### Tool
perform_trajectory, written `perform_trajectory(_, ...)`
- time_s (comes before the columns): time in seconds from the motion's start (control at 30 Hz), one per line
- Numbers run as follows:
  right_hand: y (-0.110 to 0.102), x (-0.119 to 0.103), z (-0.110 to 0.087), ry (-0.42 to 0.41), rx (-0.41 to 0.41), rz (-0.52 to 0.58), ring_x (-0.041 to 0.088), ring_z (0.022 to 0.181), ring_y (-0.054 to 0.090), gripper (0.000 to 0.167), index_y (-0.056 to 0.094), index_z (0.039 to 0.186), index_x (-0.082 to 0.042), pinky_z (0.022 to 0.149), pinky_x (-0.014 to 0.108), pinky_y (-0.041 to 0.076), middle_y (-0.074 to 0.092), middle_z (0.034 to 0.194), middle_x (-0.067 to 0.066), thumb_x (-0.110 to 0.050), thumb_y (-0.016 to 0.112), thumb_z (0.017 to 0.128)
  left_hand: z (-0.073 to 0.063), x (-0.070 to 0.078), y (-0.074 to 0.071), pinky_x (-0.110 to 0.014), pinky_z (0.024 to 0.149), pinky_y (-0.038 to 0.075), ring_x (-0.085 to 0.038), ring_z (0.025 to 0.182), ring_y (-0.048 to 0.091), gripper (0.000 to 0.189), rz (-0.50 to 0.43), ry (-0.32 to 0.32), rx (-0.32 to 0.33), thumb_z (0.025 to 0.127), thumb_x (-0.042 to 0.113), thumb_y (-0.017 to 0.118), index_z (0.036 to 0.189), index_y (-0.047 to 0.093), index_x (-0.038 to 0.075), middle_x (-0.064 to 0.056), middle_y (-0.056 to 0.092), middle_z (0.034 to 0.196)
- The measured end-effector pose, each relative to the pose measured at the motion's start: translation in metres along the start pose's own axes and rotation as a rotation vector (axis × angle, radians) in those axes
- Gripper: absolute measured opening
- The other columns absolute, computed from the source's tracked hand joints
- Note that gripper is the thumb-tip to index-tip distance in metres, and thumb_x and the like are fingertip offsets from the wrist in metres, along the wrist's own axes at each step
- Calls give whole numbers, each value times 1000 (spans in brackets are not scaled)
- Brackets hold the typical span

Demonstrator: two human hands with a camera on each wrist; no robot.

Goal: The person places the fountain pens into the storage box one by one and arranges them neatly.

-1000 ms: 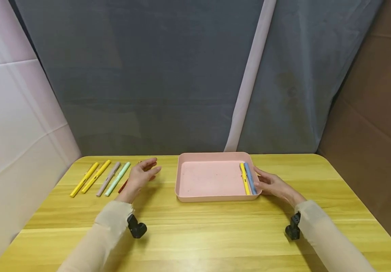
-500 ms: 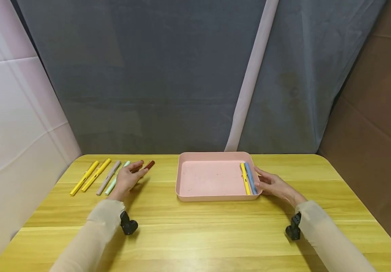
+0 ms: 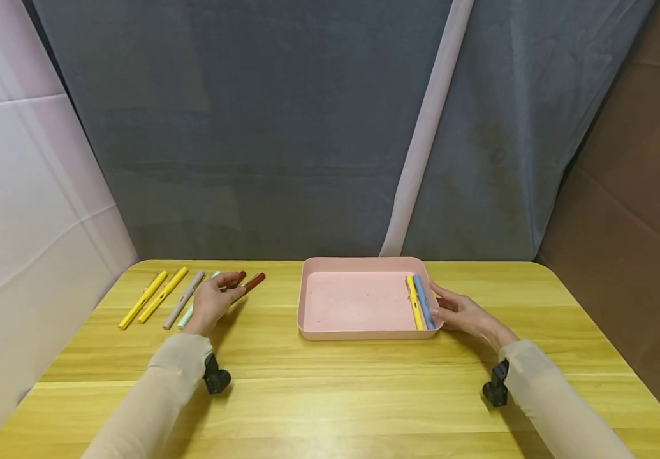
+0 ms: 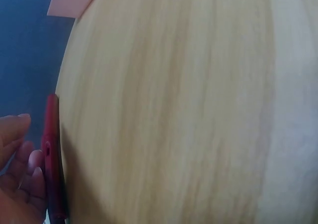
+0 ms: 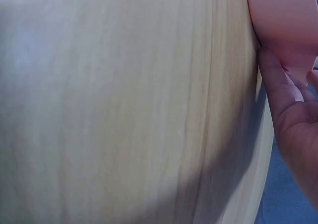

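Observation:
In the head view my left hand [image 3: 213, 305] is over the right end of a row of pens. A dark red pen [image 3: 254, 280] sticks out past its thumb, and the tip of a second red one shows behind its fingers. In the left wrist view the fingertips [image 4: 36, 159] are right beside the red pen [image 4: 51, 152]; I cannot tell whether they grip it. My right hand [image 3: 464, 313] rests its fingers against the right side of a pink tray [image 3: 330, 334]. In the right wrist view one straight finger [image 5: 273, 75] meets the tray wall [image 5: 285, 18] low down.
Left of the left hand lie two yellow pens [image 3: 143, 301], a grey pen [image 3: 183, 299] and a partly covered mint green pen [image 3: 186, 317]. Inside the tray, a yellow pen [image 3: 414, 303] and a blue pen [image 3: 423, 301] lie side by side. A dark curtain [image 3: 261, 140] hangs behind the table [image 3: 330, 401].
My left hand has moved left over the pens, covering part of the green one. The red pen's end has come into view and shifted slightly right. My right hand stays at the tray.

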State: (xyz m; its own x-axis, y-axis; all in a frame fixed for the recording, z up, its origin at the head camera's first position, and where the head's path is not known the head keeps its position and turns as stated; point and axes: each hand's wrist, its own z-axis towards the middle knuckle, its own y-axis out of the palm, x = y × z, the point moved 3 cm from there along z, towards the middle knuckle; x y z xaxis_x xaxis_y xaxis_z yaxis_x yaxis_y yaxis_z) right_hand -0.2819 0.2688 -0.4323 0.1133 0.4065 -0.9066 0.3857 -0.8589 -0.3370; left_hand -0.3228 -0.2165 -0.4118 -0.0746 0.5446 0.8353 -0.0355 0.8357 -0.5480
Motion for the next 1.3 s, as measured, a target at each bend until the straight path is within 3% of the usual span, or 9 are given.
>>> perform_trajectory(0.23, 0, 1, -1, -17, -13, 11, 43, 135, 30, 75, 7, 152, -17, 104, 48, 34, 16, 152, 28, -28, 56, 95, 0, -1, 1, -25, 70, 44, -36, 107, 56, 40, 65, 32, 25, 91, 12, 61, 128, 54, -2, -24, 56, 126)
perform_trajectory(0.43, 0, 2, -1, -11, -8, 15, 42, 135, 29, 74, 8, 152, -18, 105, 48, 33, 16, 152, 27, -28, 55, 95, -2, -2, 6, -42, 83, 49, -37, 101, 60, 42, 134, 86, 64, 86, 8, 65, 125, 56, -5, -26, 62, 114)
perform_trajectory(0.53, 0, 2, -1, -7, -6, 16, 42, 136, 28, 74, 8, 152, -18, 105, 49, 32, 16, 153, 26, -28, 55, 95, -2, -3, 8, -47, 86, 48, -38, 101, 60, 43, 171, 78, 82, 85, 7, 66, 125, 56, -5, -25, 63, 113)
perform_trajectory(0.93, 0, 2, -1, -10, -3, 17, 42, 136, 28, 76, 8, 152, -17, 105, 48, 33, 16, 152, 27, -29, 56, 94, -1, -1, 13, -50, 88, 43, -39, 100, 59, 39, 310, 92, 138, 82, 11, 69, 118, 62, -4, -21, 66, 109)
perform_trajectory(1.3, 0, 1, -1, -36, -23, 27, 42, 136, 29, 76, 7, 152, -16, 104, 47, 35, 15, 152, 27, -29, 56, 95, 0, -2, 17, -49, 82, 44, -40, 100, 57, 36, 330, 45, 94, 86, 11, 65, 119, 62, -1, -20, 65, 107)
